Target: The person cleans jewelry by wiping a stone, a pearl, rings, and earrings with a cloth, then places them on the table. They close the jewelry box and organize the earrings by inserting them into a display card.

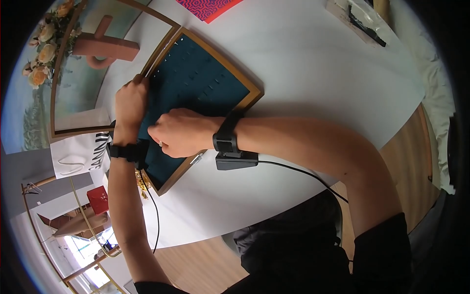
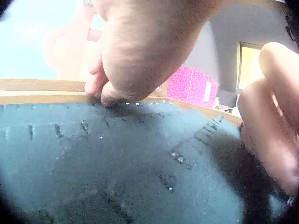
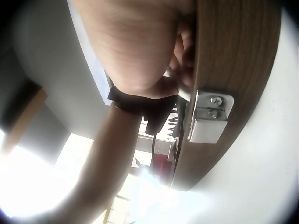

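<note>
Left hand (image 1: pixel 131 104) — fingertips bent down at the hinge side of the shallow brown wooden box (image 1: pixel 219 61), any grip hidden from me. Right hand (image 1: pixel 183 131) — fingers curled over the dark-teal slitted pad (image 1: pixel 196 68) inside the box; I cannot tell whether they pinch anything. Pad: below both hands' fingers, long axis parallel to the box's hinge side, left hand nearer that side. Clear-paned wooden lid frame (image 1: pixel 83 131): open, beyond the box's hinge side. Silver metal clasp (image 3: pixel 210 116): box's opposite wall.
</note>
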Motion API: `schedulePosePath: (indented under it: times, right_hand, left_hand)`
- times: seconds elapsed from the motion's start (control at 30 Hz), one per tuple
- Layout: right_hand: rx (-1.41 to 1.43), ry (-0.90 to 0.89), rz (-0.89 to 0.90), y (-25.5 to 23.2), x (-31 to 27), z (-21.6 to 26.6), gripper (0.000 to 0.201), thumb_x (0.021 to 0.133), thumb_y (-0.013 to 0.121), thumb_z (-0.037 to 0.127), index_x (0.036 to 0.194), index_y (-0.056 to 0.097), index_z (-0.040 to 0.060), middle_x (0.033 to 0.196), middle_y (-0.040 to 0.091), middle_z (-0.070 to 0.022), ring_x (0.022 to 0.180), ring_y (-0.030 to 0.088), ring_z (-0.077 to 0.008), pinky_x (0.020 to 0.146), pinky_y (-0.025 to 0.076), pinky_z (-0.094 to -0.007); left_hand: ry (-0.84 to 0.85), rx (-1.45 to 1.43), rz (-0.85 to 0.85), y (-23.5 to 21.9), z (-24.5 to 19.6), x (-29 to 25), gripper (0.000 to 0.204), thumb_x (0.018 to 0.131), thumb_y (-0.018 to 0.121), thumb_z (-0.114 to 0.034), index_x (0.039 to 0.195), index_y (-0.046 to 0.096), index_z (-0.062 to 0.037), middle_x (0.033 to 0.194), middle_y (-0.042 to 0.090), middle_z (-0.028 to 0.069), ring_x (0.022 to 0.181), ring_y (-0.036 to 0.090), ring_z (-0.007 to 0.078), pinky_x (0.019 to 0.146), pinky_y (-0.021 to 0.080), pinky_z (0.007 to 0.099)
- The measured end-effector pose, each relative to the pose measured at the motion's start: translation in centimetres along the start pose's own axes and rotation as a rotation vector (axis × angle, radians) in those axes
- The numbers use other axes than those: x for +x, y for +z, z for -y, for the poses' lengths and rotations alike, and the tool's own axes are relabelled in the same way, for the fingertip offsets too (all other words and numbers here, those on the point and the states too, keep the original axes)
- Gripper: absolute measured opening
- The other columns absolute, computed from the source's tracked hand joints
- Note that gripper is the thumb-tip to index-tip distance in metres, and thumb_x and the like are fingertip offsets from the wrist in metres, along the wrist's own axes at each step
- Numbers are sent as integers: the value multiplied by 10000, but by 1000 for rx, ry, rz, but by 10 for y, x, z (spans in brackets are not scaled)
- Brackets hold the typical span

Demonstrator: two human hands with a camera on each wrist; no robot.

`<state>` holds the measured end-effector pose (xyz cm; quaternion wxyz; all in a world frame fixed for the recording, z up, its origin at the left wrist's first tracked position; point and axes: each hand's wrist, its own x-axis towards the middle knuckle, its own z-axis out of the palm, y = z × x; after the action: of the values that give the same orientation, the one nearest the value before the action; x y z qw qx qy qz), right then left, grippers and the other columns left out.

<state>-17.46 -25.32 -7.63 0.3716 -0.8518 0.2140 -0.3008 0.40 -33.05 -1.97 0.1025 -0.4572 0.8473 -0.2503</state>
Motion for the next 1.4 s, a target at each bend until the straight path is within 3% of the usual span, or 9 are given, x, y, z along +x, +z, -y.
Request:
schedulePosePath:
  times: [0.27,0.47,0.73,1.17,1.4]
  right_hand:
    - [11,3,11,1,1,0,125,832,606,68,926,673,20,867,728,-144,821,717,-332,754,567,-425]
    - [17,0,3,2,1,-1,132,833,605,73,932,674,19,867,729,-146,819,717,-329,747,565,-426]
    - [2,4,-12,1,0,-1,131,838,617,87,932,677,18,865,728,-147,804,717,-331,737,570,-426]
    - [-18,-8,-3,-3,-2,2,120,830,621,82,913,681,20,867,732,-147,792,721,-332,743,576,-424]
    - [-25,-7,-6,1,0,-1,109,832,621,90,888,682,20,828,728,-147,777,720,-329,732,576,-419]
  left_hand:
    - [9,24,54,2,-2,4,74,830,573,-16,900,592,-29,924,663,165,756,704,375,668,592,448]
    - [-78,1,94,5,-3,4,27,856,590,-51,869,602,-30,917,672,165,753,706,378,675,592,452]
    - [-98,-389,-32,8,11,-1,87,885,612,-119,845,646,-51,899,692,173,776,668,434,695,550,513]
    - [-72,-192,86,2,14,13,140,914,588,-169,842,674,-86,866,705,160,771,676,433,686,552,525]
    - [-194,-218,75,-3,3,8,133,908,581,-149,879,681,-67,876,700,188,821,661,451,722,536,539]
